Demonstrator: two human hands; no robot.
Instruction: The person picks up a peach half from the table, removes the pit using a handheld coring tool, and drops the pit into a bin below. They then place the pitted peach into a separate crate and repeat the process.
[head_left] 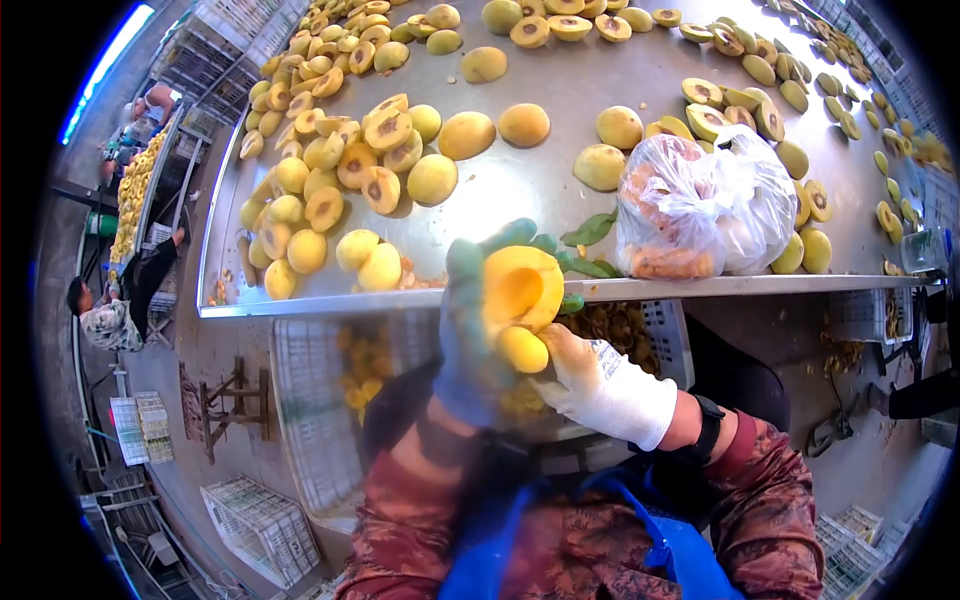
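Note:
My left hand (470, 330), in a blue-green glove, is wrapped round a halved yellow peach (523, 285) above the table's front edge. The cut face looks up and has a smooth hollow in its middle. A smaller rounded yellow piece (522, 349) overlaps the peach's lower edge. My right hand (605, 385), in a white glove with stained fingers, is closed right beside that piece; what its fingers grip is hidden. Left of my hands, whole peaches (433, 179) and cut halves (381, 188) lie in a pile, several halves with brown pit centres.
The metal table (540, 85) carries more fruit at the back and right. A clear plastic bag (690, 215) sits by its front edge, beside green leaves (590, 230). Below are a white crate (320, 420) and a wooden stool (235, 405). Other people (115, 320) are at the far left.

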